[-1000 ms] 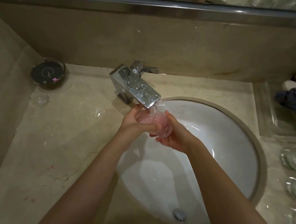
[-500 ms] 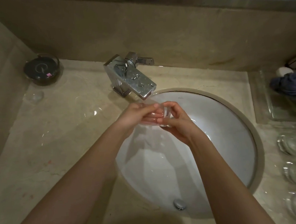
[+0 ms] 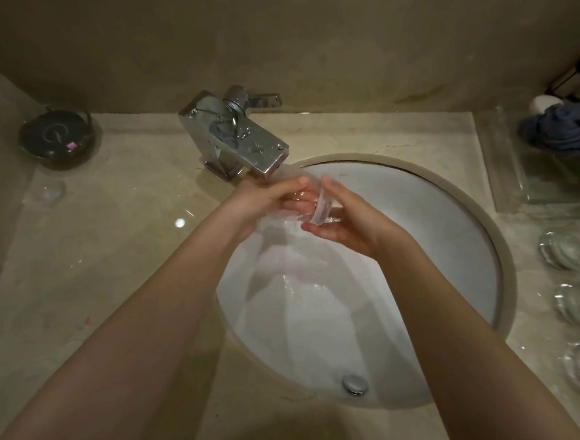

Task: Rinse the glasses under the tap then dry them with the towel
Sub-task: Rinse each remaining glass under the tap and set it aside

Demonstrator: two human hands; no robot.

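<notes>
I am holding a clear glass (image 3: 318, 205) over the white basin (image 3: 438, 243), just under the spout of the chrome tap (image 3: 238, 135), which sits at eleven o'clock of the basin. My left hand (image 3: 263, 201) is curling round the glass from the nine o'clock side, fingers wrapping it. My right hand (image 3: 347, 222) is cupping it from four o'clock, thumb on top. More glasses (image 3: 572, 251) are standing at three o'clock on the counter, and a blue towel (image 3: 563, 128) is lying at two o'clock, well apart.
</notes>
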